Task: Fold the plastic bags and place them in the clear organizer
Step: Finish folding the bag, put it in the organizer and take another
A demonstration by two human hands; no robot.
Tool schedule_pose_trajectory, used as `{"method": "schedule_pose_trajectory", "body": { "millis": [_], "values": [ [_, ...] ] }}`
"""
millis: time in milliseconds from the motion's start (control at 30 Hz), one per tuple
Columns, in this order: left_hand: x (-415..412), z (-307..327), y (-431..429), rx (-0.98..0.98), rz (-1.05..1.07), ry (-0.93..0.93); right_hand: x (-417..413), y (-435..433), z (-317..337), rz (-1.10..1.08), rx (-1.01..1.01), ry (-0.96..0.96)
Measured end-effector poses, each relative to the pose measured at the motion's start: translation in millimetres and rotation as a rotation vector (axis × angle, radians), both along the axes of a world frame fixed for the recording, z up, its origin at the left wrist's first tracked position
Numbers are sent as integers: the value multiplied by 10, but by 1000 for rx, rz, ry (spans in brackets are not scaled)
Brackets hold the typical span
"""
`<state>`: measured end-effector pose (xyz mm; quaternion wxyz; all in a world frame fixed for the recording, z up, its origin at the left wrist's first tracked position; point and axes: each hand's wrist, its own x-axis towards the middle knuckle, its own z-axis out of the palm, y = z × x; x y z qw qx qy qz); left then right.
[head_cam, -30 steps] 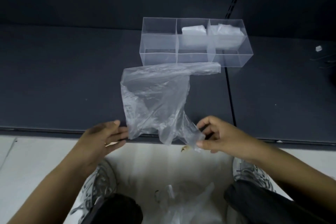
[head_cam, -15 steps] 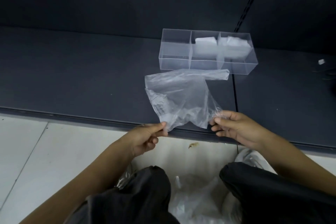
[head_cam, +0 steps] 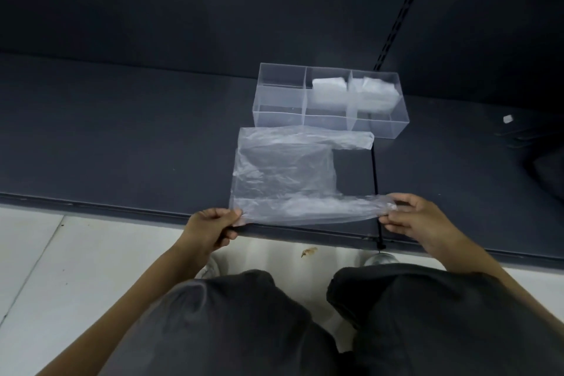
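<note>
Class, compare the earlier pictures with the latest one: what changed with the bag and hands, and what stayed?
The plastic bag, bunched and lifted before, now lies spread flat on the shelf. The left hand and right hand, each still pinching a near end, have pulled apart sideways. The clear organizer stays put, folded bags in its middle and right compartments.

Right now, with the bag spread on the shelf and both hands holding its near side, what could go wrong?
The near edge of the plastic bag lies at the front edge of the shelf; if the left hand or right hand lets go, it may slide off.
The film is wrinkled, so the fold may come out uneven.
</note>
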<state>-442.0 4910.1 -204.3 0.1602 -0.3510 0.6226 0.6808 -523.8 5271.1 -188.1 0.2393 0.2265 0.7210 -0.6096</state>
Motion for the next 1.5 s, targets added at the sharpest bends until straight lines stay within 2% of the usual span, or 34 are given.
{"method": "schedule_pose_trajectory", "body": {
  "millis": [100, 167, 333, 500, 567, 600, 667, 700, 767, 800, 867, 1000, 1067, 1200, 1400, 1467, 1500],
  "values": [
    [-14, -16, -6, 8, -3, 11, -26, -8, -6, -70, -119, -40],
    [-26, -27, -11, -2, 19, -3, -33, -55, -68, -131, -96, -23],
    [-18, -47, -16, -60, 5, -29, 17, -162, -245, -294, 162, 138],
    [60, 4, -7, -84, 0, -61, 178, -169, -198, -206, 500, 240],
    [77, 42, -7, -274, -55, -30, 204, -177, -133, -116, 747, 248],
    [71, 38, -9, -467, -97, 18, 194, -203, -99, -99, 877, 288],
    [19, 50, 16, -923, -173, 204, 139, -383, -31, -66, 1020, 505],
    [-38, 75, 50, -1089, -198, 369, 101, -563, 7, 9, 1007, 638],
    [-241, 54, 148, -1255, -318, 652, 44, -1034, 31, 303, 855, 840],
    [-386, 9, 206, -1286, -414, 689, 25, -1303, 5, 467, 760, 887],
    [-649, -74, 285, -1240, -618, 643, -22, -1781, -91, 699, 649, 924],
    [-899, -434, 232, -1395, -899, 406, -284, -2143, -404, 842, 809, 833],
    [-906, -544, 178, -1461, -952, 379, -423, -1981, -555, 865, 925, 724],
    [-909, -598, 160, -1445, -946, 390, -576, -1336, -752, 776, 1149, 567],
    [-952, -518, 166, -1439, -905, 279, -702, -594, -600, 440, 1275, 363],
    [-924, -455, 183, -1427, -815, 281, -624, -605, -506, 391, 1283, 442],
    [-885, -427, 205, -1428, -771, 330, -568, -664, -463, 386, 1238, 564]
  ]
}}
